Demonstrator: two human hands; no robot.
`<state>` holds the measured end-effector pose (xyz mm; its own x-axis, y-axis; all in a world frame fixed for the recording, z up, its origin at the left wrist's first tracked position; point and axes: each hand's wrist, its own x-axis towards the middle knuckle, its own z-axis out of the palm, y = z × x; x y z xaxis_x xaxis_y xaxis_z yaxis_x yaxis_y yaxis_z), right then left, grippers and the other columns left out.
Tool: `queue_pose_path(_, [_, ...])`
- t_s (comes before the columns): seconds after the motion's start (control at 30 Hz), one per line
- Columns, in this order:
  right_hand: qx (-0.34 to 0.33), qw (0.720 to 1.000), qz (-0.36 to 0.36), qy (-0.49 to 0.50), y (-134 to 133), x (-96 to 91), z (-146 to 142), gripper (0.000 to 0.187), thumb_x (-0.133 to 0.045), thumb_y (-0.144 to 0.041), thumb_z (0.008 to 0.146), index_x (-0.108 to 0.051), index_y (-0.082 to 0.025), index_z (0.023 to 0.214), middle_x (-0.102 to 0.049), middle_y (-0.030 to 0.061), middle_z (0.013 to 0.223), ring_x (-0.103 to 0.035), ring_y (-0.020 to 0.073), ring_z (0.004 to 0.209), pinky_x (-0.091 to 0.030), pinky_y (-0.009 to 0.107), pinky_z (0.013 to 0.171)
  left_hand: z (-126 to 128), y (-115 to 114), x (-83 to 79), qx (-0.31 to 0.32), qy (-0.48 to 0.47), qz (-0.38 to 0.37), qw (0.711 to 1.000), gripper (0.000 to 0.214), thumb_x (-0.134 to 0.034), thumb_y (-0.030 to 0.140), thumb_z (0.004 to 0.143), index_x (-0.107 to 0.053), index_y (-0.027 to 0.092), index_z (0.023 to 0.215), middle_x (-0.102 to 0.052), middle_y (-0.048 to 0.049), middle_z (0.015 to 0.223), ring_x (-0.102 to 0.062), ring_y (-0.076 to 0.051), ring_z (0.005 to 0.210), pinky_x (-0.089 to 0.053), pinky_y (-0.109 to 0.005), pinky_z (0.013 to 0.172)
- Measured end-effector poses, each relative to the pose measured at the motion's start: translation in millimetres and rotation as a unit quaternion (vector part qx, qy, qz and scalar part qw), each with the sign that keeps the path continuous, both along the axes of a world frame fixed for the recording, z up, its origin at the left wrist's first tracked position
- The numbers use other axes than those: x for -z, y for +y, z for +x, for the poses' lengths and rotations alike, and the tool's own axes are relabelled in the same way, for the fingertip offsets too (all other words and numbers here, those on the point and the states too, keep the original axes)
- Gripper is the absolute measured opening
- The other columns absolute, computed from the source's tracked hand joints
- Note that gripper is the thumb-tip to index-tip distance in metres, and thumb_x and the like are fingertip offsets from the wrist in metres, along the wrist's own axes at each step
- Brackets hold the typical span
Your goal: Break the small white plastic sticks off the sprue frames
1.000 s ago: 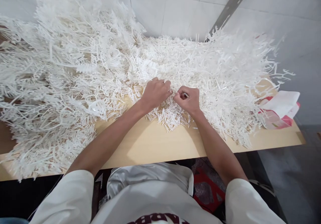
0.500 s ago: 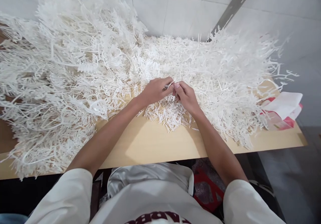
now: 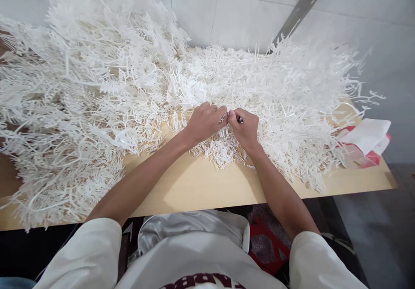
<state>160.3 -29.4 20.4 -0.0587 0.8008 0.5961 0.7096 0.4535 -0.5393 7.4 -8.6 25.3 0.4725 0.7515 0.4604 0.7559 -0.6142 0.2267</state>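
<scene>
My left hand (image 3: pixel 208 119) and my right hand (image 3: pixel 245 127) meet at the middle of the table, knuckles nearly touching. Both are closed, fingers curled in. Thin white plastic sprigs (image 3: pixel 224 116) poke out between the left fingers; most of their length is hidden. A bit of white and something dark show inside the right fist, too small to make out fully. Below the hands lies a small heap of short white plastic pieces (image 3: pixel 223 156). Branching white plastic strands are piled at the left (image 3: pixel 97 90) and at the right (image 3: pixel 288 94).
The pale wooden table (image 3: pixel 201 185) runs across the view, its front edge close to my body. A red and white plastic bag (image 3: pixel 363 144) lies at the right end. Behind the table rises a tiled wall (image 3: pixel 240 12) with a dark metal strip (image 3: pixel 301 10).
Both hands have closed more tightly and rolled, with knuckles now turned up. My left hand has shifted slightly right and nearer to me. The piles look unchanged.
</scene>
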Motion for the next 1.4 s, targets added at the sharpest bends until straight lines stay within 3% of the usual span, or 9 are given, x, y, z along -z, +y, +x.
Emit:
queue_pose_path(0.17, [0.043,0.997,0.063,0.014,-4.2,0.3,-0.2,0.038,-0.043,-0.03,0.091,-0.027,-0.022,0.058,-0.029,-0.0061,0.051,-0.027,0.0074,0.047,-0.024,0.026,0.05,-15.6,11.1,-5.8,-0.085,-0.089,-0.067,0.99,0.027,-0.042,0.03,0.095,-0.053,0.018,0.073,-0.051,0.0002,0.057,-0.042,-0.012,0.053,-0.03,-0.028,0.057])
queue_pose_path(0.33, [0.022,0.998,-0.027,0.047,-1.9,1.9,0.1,0.025,-0.043,-0.038,0.097,-0.059,-0.022,0.086,-0.064,0.0005,0.078,-0.056,0.0114,0.067,-0.043,0.027,0.064,-22.6,14.9,-8.5,0.053,-0.193,-0.122,0.972,0.029,-0.038,0.044,0.099,-0.053,0.02,0.093,-0.059,0.0008,0.072,-0.052,-0.01,0.062,-0.04,-0.025,0.063])
queue_pose_path(0.5, [-0.059,0.998,-0.026,-0.007,4.4,7.6,1.2,0.027,-0.043,-0.038,0.098,-0.065,-0.024,0.101,-0.07,0.0058,0.11,-0.063,0.0189,0.104,-0.047,0.036,0.089,-21.5,16.7,-1.8,0.122,-0.224,-0.15,0.955,0.031,-0.035,0.048,0.1,-0.049,0.02,0.096,-0.06,-0.0008,0.08,-0.054,-0.011,0.069,-0.043,-0.026,0.069])
queue_pose_path(0.67, [-0.054,0.995,-0.081,0.028,1.1,5.6,0.9,0.028,-0.048,-0.043,0.095,-0.068,-0.025,0.101,-0.074,0.0026,0.088,-0.067,0.0184,0.087,-0.046,0.038,0.087,-25.7,18.1,-3.5,0.09,-0.22,-0.159,0.958,0.029,-0.033,0.046,0.1,-0.047,0.021,0.098,-0.06,-0.0015,0.082,-0.054,-0.011,0.07,-0.042,-0.026,0.068])
queue_pose_path(0.8, [-0.066,0.983,-0.116,0.125,-1.4,-1.4,0.9,0.036,-0.041,-0.049,0.097,-0.066,-0.027,0.109,-0.072,0.0022,0.09,-0.065,0.0161,0.083,-0.048,0.034,0.079,-25.6,17.0,-4.4,0.094,-0.185,-0.145,0.967,0.031,-0.031,0.047,0.101,-0.047,0.021,0.098,-0.061,-0.002,0.082,-0.054,-0.012,0.069,-0.042,-0.027,0.068])
queue_pose_path(0.93, [-0.096,0.98,-0.136,0.11,1.0,-4.4,1.5,0.039,-0.049,-0.056,0.091,-0.067,-0.022,0.088,-0.069,0.0026,0.086,-0.062,0.0143,0.08,-0.046,0.03,0.072,-24.6,17.4,-1.8,0.076,-0.162,-0.12,0.976,0.031,-0.03,0.046,0.101,-0.048,0.021,0.098,-0.062,-0.0035,0.087,-0.056,-0.013,0.074,-0.043,-0.027,0.071])
queue_pose_path(1.03, [-0.096,0.979,-0.142,0.11,3.5,-2.5,2.0,0.038,-0.053,-0.058,0.088,-0.065,-0.022,0.088,-0.068,0.0027,0.088,-0.06,0.0137,0.079,-0.046,0.028,0.07,-25.3,18.4,-2.0,0.076,-0.147,-0.124,0.978,0.032,-0.032,0.047,0.1,-0.049,0.021,0.102,-0.065,-0.0052,0.094,-0.058,-0.014,0.08,-0.044,-0.028,0.075])
queue_pose_path(1.2, [-0.102,0.979,-0.125,0.128,3.3,1.2,1.5,0.032,-0.051,-0.052,0.093,-0.065,-0.023,0.093,-0.068,0.0027,0.093,-0.061,0.0128,0.08,-0.047,0.028,0.071,-26.8,19.6,-5.6,0.104,-0.118,-0.139,0.978,0.032,-0.044,0.046,0.096,-0.056,0.02,0.11,-0.068,-0.0074,0.11,-0.062,-0.016,0.098,-0.046,-0.029,0.088])
queue_pose_path(1.4, [-0.059,0.995,-0.065,0.053,0.8,3.8,0.5,0.025,-0.054,-0.045,0.093,-0.067,-0.024,0.093,-0.07,0.0034,0.092,-0.059,0.0127,0.074,-0.047,0.028,0.07,-27.3,21.5,-5.4,0.085,-0.069,-0.102,0.989,0.026,-0.05,0.035,0.09,-0.065,0.017,0.101,-0.071,-0.0075,0.102,-0.063,-0.02,0.096,-0.045,-0.032,0.089])
